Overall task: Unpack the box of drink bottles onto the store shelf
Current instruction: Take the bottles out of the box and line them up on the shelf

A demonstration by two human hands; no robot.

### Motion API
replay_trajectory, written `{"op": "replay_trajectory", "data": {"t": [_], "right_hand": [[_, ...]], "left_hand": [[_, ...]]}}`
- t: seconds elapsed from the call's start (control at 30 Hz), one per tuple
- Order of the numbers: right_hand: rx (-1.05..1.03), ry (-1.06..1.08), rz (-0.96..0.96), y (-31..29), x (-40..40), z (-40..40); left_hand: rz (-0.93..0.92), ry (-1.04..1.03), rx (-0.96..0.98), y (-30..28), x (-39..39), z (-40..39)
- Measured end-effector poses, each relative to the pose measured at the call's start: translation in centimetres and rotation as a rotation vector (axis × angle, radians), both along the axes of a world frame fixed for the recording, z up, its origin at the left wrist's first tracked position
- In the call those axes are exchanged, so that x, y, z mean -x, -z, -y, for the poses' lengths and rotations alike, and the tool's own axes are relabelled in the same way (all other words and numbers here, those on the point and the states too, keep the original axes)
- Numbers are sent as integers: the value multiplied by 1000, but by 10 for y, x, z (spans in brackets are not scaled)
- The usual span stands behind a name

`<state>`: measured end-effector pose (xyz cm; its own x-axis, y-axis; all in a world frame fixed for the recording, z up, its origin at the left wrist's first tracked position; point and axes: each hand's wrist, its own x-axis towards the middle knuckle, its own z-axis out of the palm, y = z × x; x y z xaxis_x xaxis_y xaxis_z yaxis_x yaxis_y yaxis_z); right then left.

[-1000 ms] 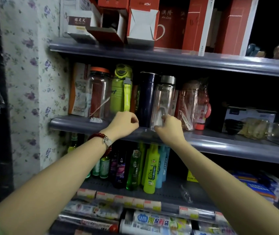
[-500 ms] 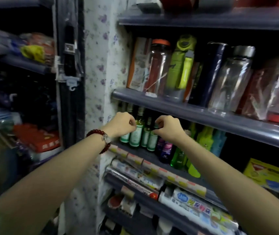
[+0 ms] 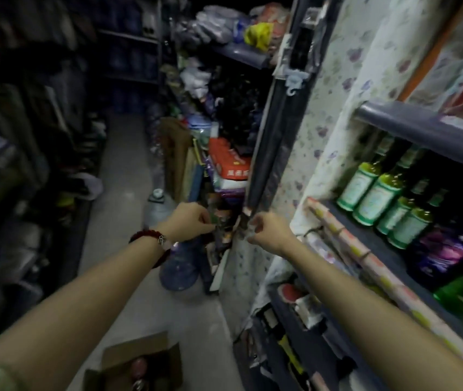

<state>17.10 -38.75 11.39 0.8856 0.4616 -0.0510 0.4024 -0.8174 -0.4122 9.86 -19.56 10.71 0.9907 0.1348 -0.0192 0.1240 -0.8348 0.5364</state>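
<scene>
An open cardboard box lies on the aisle floor at the bottom, with at least one pinkish bottle inside. My left hand, with a red bead bracelet at the wrist, and my right hand hang in the air in front of me with fingers curled and nothing in them. Both are well above the box and left of the store shelf. Green-capped bottles stand on that shelf at the right.
A large blue water jug stands on the floor just beyond my hands. Stacked goods crowd the shelving behind it. Dark racks line the left side of the narrow aisle. A flowered panel edges the shelf.
The view has swung left and down, away from the shelf of drink bottles toward the aisle floor and the box. Both hands came off the shelf and dropped lower, still closed.
</scene>
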Motion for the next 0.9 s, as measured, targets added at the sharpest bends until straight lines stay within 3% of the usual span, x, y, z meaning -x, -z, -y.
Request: {"op": "replay_trajectory", "data": {"t": [0.4,0.9], "right_hand": [[61,-201,-275,160,59,-112],[92,-242,-436,477,78,-161]], "left_hand": [[-330,-262,86,171,112,-99],[-407,-415,143,479,161,-128]]}}
